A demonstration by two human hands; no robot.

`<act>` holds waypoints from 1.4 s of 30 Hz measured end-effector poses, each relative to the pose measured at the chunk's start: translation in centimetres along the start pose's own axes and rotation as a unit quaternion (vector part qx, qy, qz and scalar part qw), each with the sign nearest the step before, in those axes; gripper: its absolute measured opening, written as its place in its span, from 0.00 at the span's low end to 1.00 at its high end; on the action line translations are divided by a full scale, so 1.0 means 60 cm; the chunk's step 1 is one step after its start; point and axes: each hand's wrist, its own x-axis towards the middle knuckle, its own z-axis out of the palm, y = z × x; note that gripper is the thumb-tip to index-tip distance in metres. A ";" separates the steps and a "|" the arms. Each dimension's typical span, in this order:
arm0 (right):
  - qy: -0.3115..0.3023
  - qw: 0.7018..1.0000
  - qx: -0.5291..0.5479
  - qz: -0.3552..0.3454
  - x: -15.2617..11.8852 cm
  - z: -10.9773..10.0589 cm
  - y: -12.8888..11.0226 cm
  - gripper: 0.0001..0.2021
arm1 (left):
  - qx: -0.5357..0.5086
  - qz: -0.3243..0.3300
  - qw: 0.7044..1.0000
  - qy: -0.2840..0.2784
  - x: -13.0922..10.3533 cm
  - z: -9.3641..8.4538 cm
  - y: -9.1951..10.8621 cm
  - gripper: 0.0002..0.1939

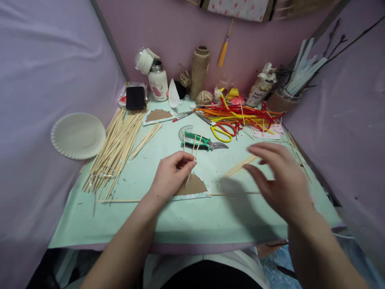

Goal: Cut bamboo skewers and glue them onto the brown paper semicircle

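Observation:
My left hand [176,170] is closed on a few thin bamboo sticks [197,146], pinched between thumb and fingers, their tips fanning upward. Below it lies a half-round cardboard piece [197,184] with a pale patterned border, partly hidden by the hand. My right hand [278,176], a little blurred, hovers over the right side with thumb and fingers apart and nothing between them. Just beside its fingertips a small group of bamboo sticks [239,165] rests on the table. Green-handled pruning shears [195,144] lie beyond my left hand, against a clear protractor [184,132].
At left are a large pile of sticks [117,140] and a white plate [78,135]. Scissors [221,133], colourful pipe cleaners [246,116], a twine spool [200,72], a white bottle [158,82] and another half-round piece [158,116] line the back. Cloth walls enclose the table [120,224].

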 end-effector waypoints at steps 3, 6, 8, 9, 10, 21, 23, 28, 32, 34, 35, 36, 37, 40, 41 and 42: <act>-0.100 0.983 0.069 -0.137 0.050 0.051 -0.042 0.20 | 0.032 0.011 0.999 -0.013 -0.002 0.002 0.002 0.05; -0.218 0.955 0.079 -0.183 0.081 0.088 -0.052 0.17 | 0.067 0.022 0.997 -0.014 -0.003 0.002 0.007 0.04; -0.264 0.941 0.089 -0.190 0.094 0.101 -0.047 0.13 | 0.082 0.016 0.996 -0.014 -0.004 0.002 0.009 0.05; -0.274 0.937 0.097 -0.191 0.100 0.105 -0.042 0.11 | 0.087 0.013 0.996 -0.016 -0.004 0.001 0.010 0.06; -0.278 0.935 0.106 -0.192 0.105 0.107 -0.034 0.10 | 0.089 0.010 0.996 -0.023 -0.004 0.000 0.011 0.06; -0.329 0.911 0.191 -0.160 0.145 0.174 0.054 0.08 | 0.239 0.025 0.970 -0.044 0.002 -0.034 -0.013 0.04; -0.332 0.909 0.194 -0.162 0.143 0.185 0.052 0.08 | 0.276 0.010 0.958 -0.082 -0.001 -0.036 -0.014 0.05; -0.340 0.905 0.197 -0.163 0.138 0.195 0.052 0.08 | 0.310 0.004 0.942 -0.129 -0.006 -0.040 -0.009 0.05; -0.347 0.903 0.193 -0.163 0.138 0.198 0.056 0.07 | 0.323 0.008 0.932 -0.166 -0.009 -0.040 -0.003 0.07; -0.349 0.903 0.192 -0.163 0.137 0.200 0.057 0.07 | 0.330 0.007 0.927 -0.176 -0.011 -0.040 0.000 0.08; -0.349 0.903 0.192 -0.162 0.136 0.201 0.057 0.08 | 0.334 0.006 0.925 -0.179 -0.012 -0.039 0.001 0.08; -0.349 0.903 0.192 -0.161 0.135 0.202 0.057 0.08 | 0.339 0.005 0.923 -0.182 -0.013 -0.038 0.002 0.09; -0.348 0.903 0.191 -0.160 0.134 0.202 0.057 0.08 | 0.345 0.005 0.920 -0.183 -0.014 -0.038 0.002 0.09; -0.350 0.903 0.192 -0.160 0.133 0.203 0.057 0.07 | 0.371 0.015 0.911 -0.181 -0.015 -0.036 0.002 0.08; -0.351 0.902 0.192 -0.161 0.133 0.203 0.058 0.07 | 0.380 0.019 0.907 -0.180 -0.015 -0.035 0.001 0.08; -0.353 0.901 0.192 -0.162 0.133 0.204 0.058 0.07 | 0.390 0.021 0.903 -0.180 -0.015 -0.035 0.001 0.08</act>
